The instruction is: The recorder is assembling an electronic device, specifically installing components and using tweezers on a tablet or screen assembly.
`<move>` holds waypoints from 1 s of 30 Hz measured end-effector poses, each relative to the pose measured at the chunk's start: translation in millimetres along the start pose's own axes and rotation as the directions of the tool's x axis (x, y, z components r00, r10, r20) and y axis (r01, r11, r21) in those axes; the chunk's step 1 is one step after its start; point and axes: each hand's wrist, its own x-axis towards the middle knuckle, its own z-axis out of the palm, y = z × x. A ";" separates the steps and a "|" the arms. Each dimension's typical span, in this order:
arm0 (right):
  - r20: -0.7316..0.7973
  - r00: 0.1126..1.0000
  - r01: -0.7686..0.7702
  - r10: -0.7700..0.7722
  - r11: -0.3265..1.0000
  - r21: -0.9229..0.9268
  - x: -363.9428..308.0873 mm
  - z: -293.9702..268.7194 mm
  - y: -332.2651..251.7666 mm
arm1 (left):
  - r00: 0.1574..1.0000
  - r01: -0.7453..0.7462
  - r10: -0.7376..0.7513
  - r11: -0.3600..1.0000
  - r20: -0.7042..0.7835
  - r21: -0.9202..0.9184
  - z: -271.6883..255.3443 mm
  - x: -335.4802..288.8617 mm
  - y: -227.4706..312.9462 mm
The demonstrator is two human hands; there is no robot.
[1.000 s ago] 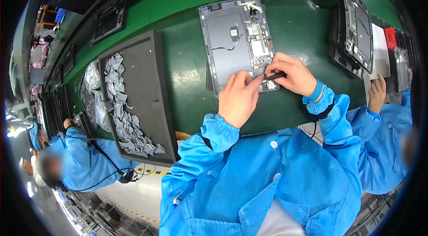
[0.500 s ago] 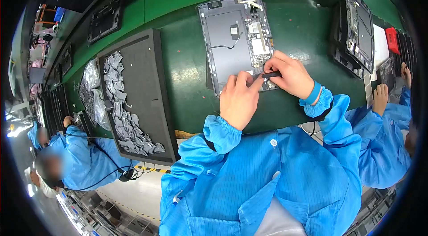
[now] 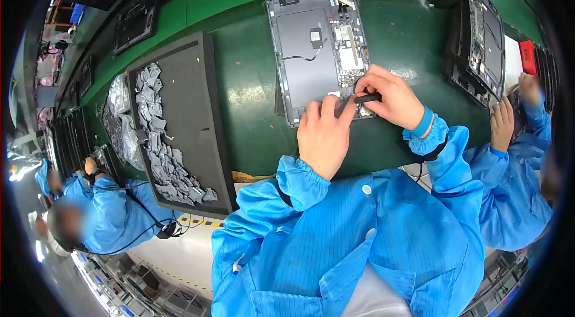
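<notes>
An opened grey tablet (image 3: 304, 80) lies on the green bench in front of me, its circuit board (image 3: 349, 59) exposed along the right side. My right hand (image 3: 393, 99) pinches a slim black hand tool (image 3: 368, 97) over the board's lower end. The tool's tip is hidden by fingers, and its exact kind does not show. My left hand (image 3: 324, 140) rests on the tablet's lower edge, fingers extended and thumb apart from them, with the thumb tip close to the tool. Nothing shows in that hand.
A black foam-lined tray (image 3: 185, 119) with a heap of grey torn pieces (image 3: 157, 128) stands at left, beside a clear plastic bag (image 3: 124, 131). Stacked opened devices (image 3: 479, 47) and a red box (image 3: 527, 57) are at right. Co-workers in blue sit on both sides.
The view has shifted slightly. My hands keep nearly the same place on the tablet, the black tool still in the right one. The right co-worker's hands have moved.
</notes>
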 end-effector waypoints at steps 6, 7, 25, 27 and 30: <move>0.006 1.000 0.011 -0.010 0.998 -0.065 -0.4 1.3 0.2 | 1.000 -0.010 0.010 1.000 0.008 -0.002 -0.4 -0.6 -0.6; 0.010 1.000 0.009 -0.009 0.998 -0.064 0.9 -0.4 1.0 | 1.000 -0.017 0.017 1.000 -0.005 0.018 0.6 -0.5 -0.2; 0.050 0.998 0.042 -0.044 0.998 0.037 -1.9 -4.1 2.8 | 0.999 -0.052 0.053 0.998 0.010 -0.017 -1.8 4.5 -4.4; 0.066 0.997 0.026 -0.025 1.000 -0.005 -2.1 -3.8 2.7 | 0.999 -0.051 0.051 0.998 0.017 -0.024 -3.1 5.0 -4.5; 0.014 0.999 0.040 -0.041 0.996 0.084 -2.1 -2.4 1.2 | 0.998 -0.052 0.052 0.998 0.018 -0.037 -2.5 5.1 -5.6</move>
